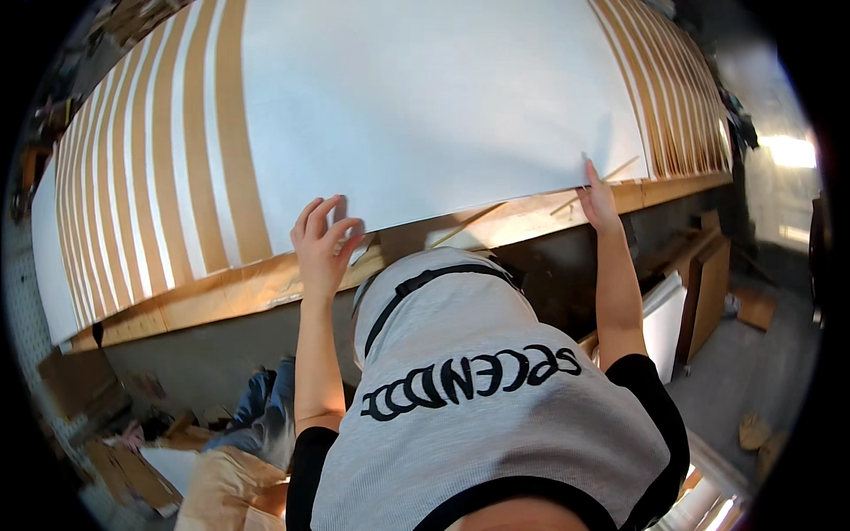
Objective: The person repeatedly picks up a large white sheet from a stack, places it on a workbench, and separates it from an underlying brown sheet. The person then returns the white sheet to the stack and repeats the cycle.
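Note:
A large white sheet [425,106] lies across the worktable in front of me, its near edge facing my body. My left hand [323,241] is at the sheet's near left corner, its fingers bent and spread apart with nothing visible between them. At the near right part of the same edge, my right hand [598,202] pinches the sheet, one finger along the top and the others curled at the rim. A thin wooden strip [624,166] crosses beside the right hand. Another thin strip [467,225] sticks out from under the sheet's front edge.
Brown-and-white striped layers of fanned sheets [168,159] spread to the left, with similar layers [677,97] to the right. A wooden beam [212,296] edges the table. Boards [704,292] lean below right. Another person's jeans-clad leg [266,407] and cardboard pieces [133,473] are at lower left.

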A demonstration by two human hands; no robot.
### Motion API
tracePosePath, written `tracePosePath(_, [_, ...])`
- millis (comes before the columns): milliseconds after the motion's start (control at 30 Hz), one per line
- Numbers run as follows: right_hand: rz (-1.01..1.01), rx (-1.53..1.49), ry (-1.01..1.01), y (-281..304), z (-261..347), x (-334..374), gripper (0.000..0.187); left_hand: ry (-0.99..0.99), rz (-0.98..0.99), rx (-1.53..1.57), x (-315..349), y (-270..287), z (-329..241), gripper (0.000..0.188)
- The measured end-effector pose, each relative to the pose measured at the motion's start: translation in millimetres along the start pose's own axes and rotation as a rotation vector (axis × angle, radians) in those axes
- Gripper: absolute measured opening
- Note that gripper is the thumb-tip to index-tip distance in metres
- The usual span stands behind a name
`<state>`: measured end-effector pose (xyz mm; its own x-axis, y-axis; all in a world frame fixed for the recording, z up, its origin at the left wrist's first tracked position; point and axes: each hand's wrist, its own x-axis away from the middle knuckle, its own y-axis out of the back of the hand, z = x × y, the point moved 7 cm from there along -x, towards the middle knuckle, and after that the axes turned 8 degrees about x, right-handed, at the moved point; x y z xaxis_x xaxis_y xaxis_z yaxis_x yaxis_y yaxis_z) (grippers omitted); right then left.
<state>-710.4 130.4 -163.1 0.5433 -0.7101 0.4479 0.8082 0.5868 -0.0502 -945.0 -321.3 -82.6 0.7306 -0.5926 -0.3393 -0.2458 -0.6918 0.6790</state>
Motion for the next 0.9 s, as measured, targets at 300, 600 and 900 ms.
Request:
tracePosePath(300, [0.010,-0.035,0.085,-14.6,3.9,4.6,0.049,-0.001,-0.022,0.068,1.7,-7.8,10.5,0.017])
tracePosePath(600, [-0.203,-0.126,-0.043,13.5,-4.3,10.3,0.028,0.007,0.045,0.049,-0.9,-7.1,9.5,0.018])
tracePosePath(900, [-0.733,0.499,0.311,18.2,5.7,28.7,0.020,-0.042,0.065,0.016,-4.0,-7.0,10.3,0.016])
